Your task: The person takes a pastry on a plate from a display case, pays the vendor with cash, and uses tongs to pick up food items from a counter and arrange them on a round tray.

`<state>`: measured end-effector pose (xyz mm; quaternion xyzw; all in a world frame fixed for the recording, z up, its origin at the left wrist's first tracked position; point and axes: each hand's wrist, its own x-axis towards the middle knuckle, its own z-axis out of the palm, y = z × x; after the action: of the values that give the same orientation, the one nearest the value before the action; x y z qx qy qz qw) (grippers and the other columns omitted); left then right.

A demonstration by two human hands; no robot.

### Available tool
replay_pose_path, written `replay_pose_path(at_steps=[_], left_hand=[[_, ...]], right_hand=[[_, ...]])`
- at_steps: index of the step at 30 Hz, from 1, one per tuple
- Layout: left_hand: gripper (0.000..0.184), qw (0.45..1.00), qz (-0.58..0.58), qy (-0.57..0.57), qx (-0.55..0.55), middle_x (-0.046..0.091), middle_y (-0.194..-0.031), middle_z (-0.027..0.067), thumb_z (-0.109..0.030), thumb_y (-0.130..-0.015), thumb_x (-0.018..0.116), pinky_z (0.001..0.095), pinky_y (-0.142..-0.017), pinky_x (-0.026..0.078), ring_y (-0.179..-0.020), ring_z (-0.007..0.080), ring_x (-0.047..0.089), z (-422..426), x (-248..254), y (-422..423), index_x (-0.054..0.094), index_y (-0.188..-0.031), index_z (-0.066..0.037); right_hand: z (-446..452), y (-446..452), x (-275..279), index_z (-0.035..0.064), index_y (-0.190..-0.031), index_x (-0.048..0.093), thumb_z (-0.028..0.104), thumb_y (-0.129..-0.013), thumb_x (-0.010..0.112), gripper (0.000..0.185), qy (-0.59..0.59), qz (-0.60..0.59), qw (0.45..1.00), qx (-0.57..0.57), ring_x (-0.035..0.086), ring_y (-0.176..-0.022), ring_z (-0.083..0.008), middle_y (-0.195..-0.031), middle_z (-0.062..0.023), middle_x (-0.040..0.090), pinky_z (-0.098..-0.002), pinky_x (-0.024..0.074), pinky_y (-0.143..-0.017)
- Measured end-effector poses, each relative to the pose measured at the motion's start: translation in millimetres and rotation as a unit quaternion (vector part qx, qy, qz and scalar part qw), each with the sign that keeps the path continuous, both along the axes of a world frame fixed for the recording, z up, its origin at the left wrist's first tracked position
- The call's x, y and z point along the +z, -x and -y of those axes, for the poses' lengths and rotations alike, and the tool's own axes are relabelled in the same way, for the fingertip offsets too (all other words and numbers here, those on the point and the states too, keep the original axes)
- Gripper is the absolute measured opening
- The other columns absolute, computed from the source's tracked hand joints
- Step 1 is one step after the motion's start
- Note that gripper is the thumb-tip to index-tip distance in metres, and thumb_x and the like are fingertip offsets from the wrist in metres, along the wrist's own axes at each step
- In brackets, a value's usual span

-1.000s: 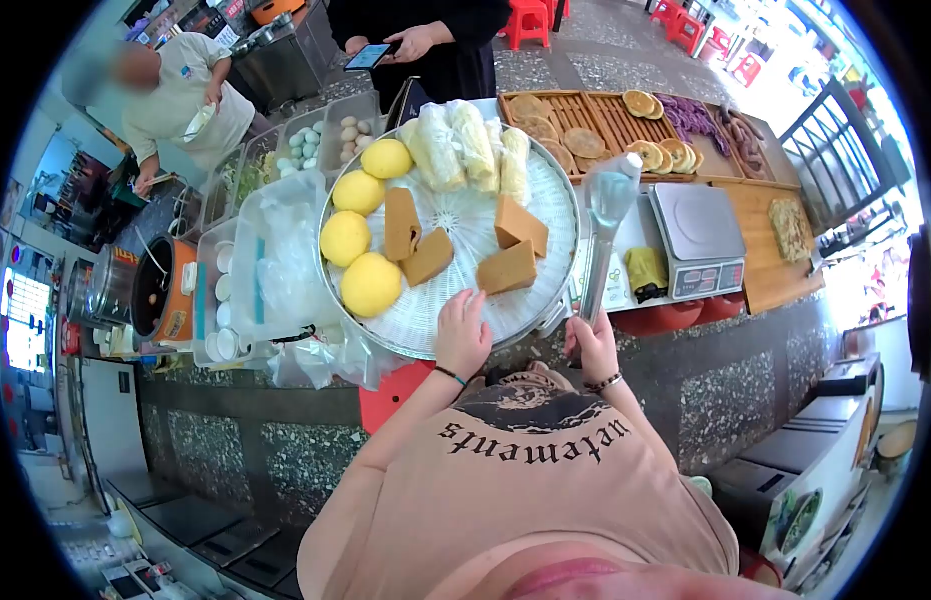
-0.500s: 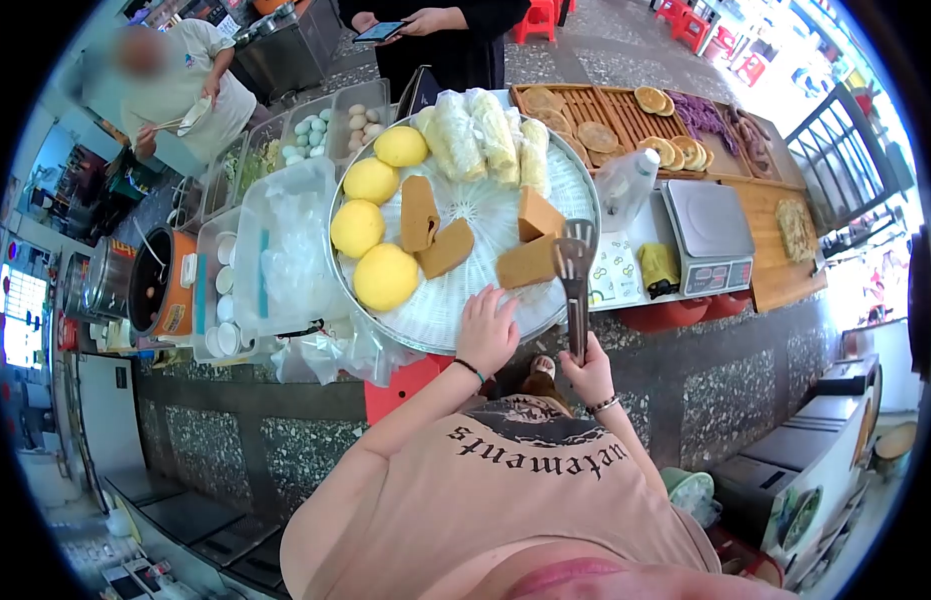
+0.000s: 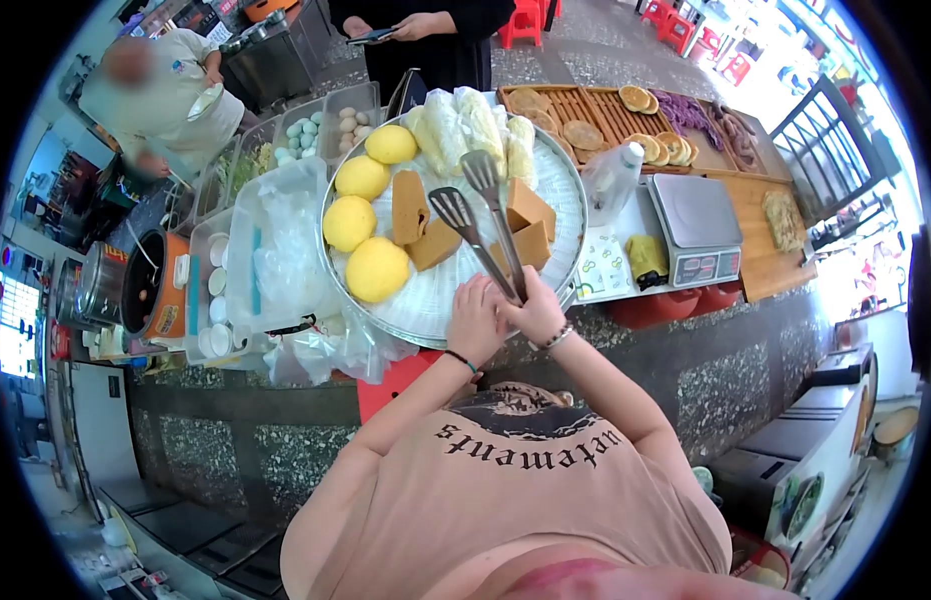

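Observation:
My right hand [image 3: 537,310] is closed round the handle end of metal tongs [image 3: 490,232]. Their two slotted heads stand apart above the tray, over brown cake blocks. Close against it, my left hand [image 3: 475,322] has its fingers bent at the tongs' lower handle; the exact contact is partly hidden. Below the tongs lies the round metal tray [image 3: 330,255] with a pale ribbed lining. On it are brown wedge-shaped blocks [image 3: 409,205], several yellow round buns [image 3: 377,270] along the left, and plastic-wrapped pale rolls [image 3: 477,125] at the back.
Left of the tray stand a clear bin of plastic bags [image 3: 285,250], tubs of eggs [image 3: 303,135] and an orange cooker [image 3: 170,285]. To the right are a squeeze bottle [image 3: 615,185], a scale [image 3: 695,215] and wooden trays with flatbreads [image 3: 583,135]. A person holding a phone [image 3: 370,37] stands opposite.
My right hand has brought the tongs left and inward, and their arms have spread apart. My left hand has moved slightly down, its fingers now beside the tongs' handle. The view has shifted slightly.

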<state>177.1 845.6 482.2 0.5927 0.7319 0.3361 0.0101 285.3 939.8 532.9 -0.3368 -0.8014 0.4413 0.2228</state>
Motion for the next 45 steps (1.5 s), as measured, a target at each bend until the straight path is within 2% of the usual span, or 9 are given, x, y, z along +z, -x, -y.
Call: replay_pose_path(at_steps=[3,5,8,12,15,17,25,29,45], left_hand=[[0.045,1.0,-0.007,0.009,0.0,0.046,-0.121,0.0172,-0.016,-0.075,0.059,0.0511,-0.103,0.029,-0.121,0.036,0.039,4,0,-7,0.05,-0.117,-0.002],[0.044,1.0,-0.014,-0.003,0.001,0.047,-0.12,0.0174,-0.017,-0.076,0.058,0.0512,-0.104,0.028,-0.122,0.0362,0.039,-4,2,-2,0.051,-0.117,-0.003],[0.043,1.0,-0.022,0.017,0.0,0.048,-0.117,0.0169,-0.02,-0.077,0.057,0.0509,-0.103,0.029,-0.119,0.0355,0.041,0,-1,-6,0.054,-0.118,-0.007],[0.042,1.0,-0.006,0.024,0.001,0.048,-0.116,0.017,-0.02,-0.077,0.057,0.0504,-0.103,0.029,-0.118,0.0353,0.041,-1,0,-5,0.055,-0.116,-0.006],[0.038,0.999,0.0,0.033,0.007,0.048,-0.116,0.0166,-0.021,-0.077,0.057,0.0499,-0.104,0.028,-0.119,0.0349,0.04,-1,-1,-7,0.057,-0.112,-0.006],[0.033,1.0,0.004,0.022,0.008,0.049,-0.115,0.016,-0.02,-0.078,0.057,0.0496,-0.103,0.028,-0.118,0.0348,0.04,-3,0,-7,0.059,-0.108,-0.006],[0.037,0.999,-0.051,0.012,-0.013,0.052,-0.112,0.0143,-0.022,-0.079,0.057,0.0494,-0.101,0.029,-0.113,0.0337,0.043,-1,1,-10,0.056,-0.111,-0.005],[0.034,0.998,-0.065,-0.012,-0.008,0.053,-0.108,0.0149,-0.022,-0.078,0.057,0.0483,-0.099,0.03,-0.111,0.0339,0.044,-5,4,-9,0.055,-0.106,-0.003],[0.027,0.999,-0.032,-0.024,-0.025,0.053,-0.105,0.0152,-0.015,-0.078,0.058,0.0483,-0.093,0.034,-0.105,0.0342,0.046,-3,8,-5,0.054,-0.102,-0.002]], right_hand=[[0,6,-24,0.0027,-0.094,0.048,0.033,-0.075,0.067,0.04,-0.016,0.047,0.999,-0.02,0.063,-0.071,-0.0363,-0.075,-0.0172,0.063,-0.0426,0.0492,-0.063],[0,5,-19,0.0035,-0.093,0.048,0.035,-0.075,0.067,0.041,-0.008,-0.017,1.0,-0.021,0.062,-0.07,-0.0366,-0.072,-0.017,0.062,-0.0435,0.0488,-0.062],[3,0,-29,0.0043,-0.095,0.048,0.038,-0.074,0.068,0.045,-0.051,0.035,0.998,-0.004,0.062,-0.068,-0.0363,-0.068,-0.0155,0.06,-0.0441,0.0483,-0.061],[4,2,-24,0.003,-0.09,0.047,0.036,-0.074,0.07,0.042,-0.042,0.035,0.998,-0.009,0.061,-0.069,-0.0379,-0.071,-0.0178,0.06,-0.0436,0.0475,-0.061],[5,1,-23,0.0033,-0.09,0.047,0.036,-0.074,0.07,0.043,-0.051,0.038,0.998,-0.015,0.061,-0.069,-0.0373,-0.071,-0.0175,0.06,-0.0432,0.0479,-0.061],[3,0,-27,0.0046,-0.099,0.046,0.045,-0.074,0.069,0.053,-0.07,0.046,0.996,0.005,0.061,-0.067,-0.0348,-0.068,-0.0135,0.059,-0.0423,0.0486,-0.061],[8,-6,-24,0.0047,-0.094,0.045,0.047,-0.073,0.068,0.052,-0.067,0.047,0.997,-0.003,0.062,-0.068,-0.0342,-0.069,-0.0128,0.059,-0.0426,0.0483,-0.061],[2,-2,-24,0.0046,-0.094,0.046,0.049,-0.074,0.066,0.053,-0.061,0.076,0.995,0.016,0.062,-0.069,-0.0355,-0.071,-0.0135,0.061,-0.043,0.0491,-0.063],[2,-3,-27,0.0037,-0.093,0.044,0.051,-0.075,0.066,0.055,-0.073,0.071,0.995,0.011,0.062,-0.07,-0.0366,-0.073,-0.0162,0.061,-0.0436,0.0491,-0.063]])
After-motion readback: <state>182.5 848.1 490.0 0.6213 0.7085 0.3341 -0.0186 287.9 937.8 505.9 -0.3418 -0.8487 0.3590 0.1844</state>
